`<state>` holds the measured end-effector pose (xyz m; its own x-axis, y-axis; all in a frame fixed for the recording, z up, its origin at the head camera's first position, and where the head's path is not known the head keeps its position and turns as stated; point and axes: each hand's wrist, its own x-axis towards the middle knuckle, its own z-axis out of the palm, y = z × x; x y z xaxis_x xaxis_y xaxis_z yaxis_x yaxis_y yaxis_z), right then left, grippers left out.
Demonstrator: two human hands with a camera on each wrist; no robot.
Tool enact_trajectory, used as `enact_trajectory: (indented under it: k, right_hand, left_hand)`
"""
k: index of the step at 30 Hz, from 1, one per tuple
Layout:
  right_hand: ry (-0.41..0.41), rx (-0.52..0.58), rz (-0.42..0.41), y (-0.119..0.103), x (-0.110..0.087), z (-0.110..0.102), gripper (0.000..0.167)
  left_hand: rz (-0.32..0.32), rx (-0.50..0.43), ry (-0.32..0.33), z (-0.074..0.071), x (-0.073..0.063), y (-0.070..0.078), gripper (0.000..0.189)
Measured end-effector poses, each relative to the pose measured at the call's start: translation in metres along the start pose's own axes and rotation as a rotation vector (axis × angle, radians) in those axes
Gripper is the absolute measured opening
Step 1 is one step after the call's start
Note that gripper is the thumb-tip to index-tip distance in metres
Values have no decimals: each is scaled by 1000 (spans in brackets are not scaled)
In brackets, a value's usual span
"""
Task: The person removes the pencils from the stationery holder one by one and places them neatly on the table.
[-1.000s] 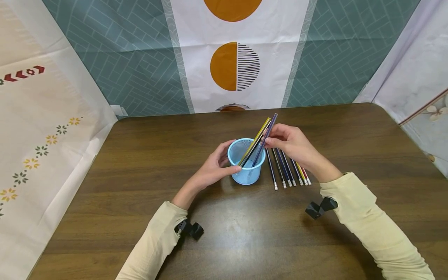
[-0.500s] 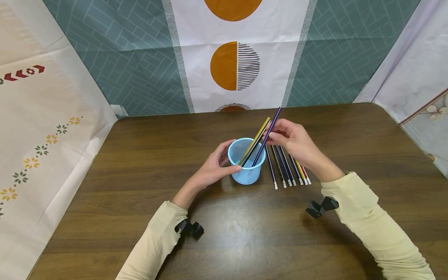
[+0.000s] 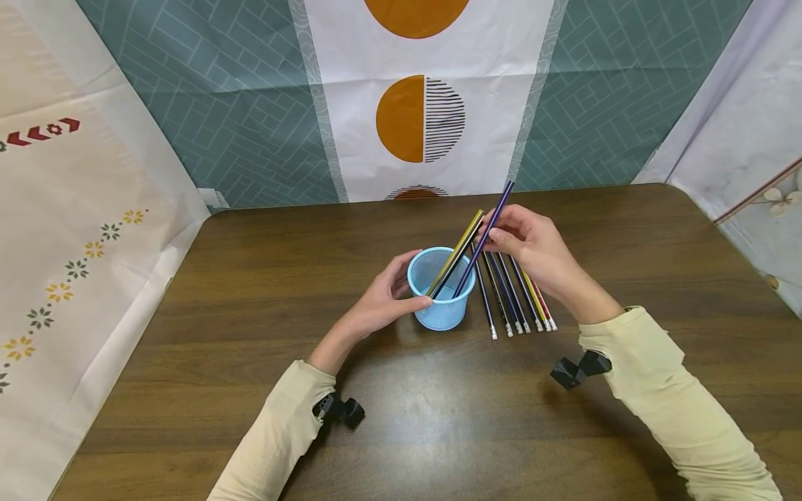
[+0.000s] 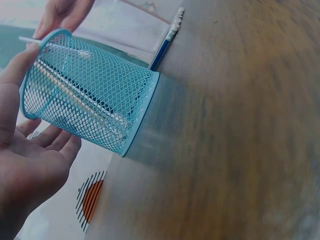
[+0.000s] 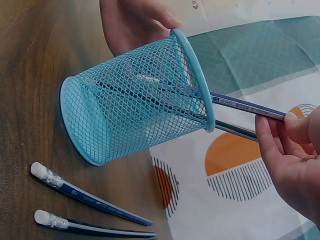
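A light blue mesh pencil cup (image 3: 441, 318) stands on the brown table. My left hand (image 3: 383, 300) holds it from the left, thumb at the near rim and fingers round the far side. Between thumb and fingers, my right hand (image 3: 532, 243) pinches a dark blue-purple pencil (image 3: 496, 217). That pencil slants up to the right, its lower end inside the cup; in the right wrist view, its eraser end shows dimly through the mesh (image 5: 115, 130). A yellow pencil (image 3: 462, 241) and a dark one beside it lean in the cup the same way.
Just right of the cup, several pencils (image 3: 515, 304) lie side by side, white erasers toward me; the right hand partly covers their far ends. The wooden table (image 3: 432, 431) meets a patterned cloth (image 3: 250, 125) along its back edge.
My right hand has moved up and to the right, raising the blue-purple pencil a little, while its lower end stays inside the cup. The left hand and cup have stayed in place.
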<state>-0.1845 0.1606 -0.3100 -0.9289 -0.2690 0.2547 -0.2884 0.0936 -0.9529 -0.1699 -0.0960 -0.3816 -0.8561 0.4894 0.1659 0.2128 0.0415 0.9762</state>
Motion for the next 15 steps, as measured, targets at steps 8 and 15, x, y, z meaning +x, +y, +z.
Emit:
enact_trajectory:
  k: [8,15]
  right_hand:
    - [18,-41,-9,-10,2,-2,16]
    - [54,-17,-51,-21,5,-8,15]
  left_hand:
    - [-9,-8,1,-1,2,3,72]
    - [-18,-12,1,-2,4,5,73]
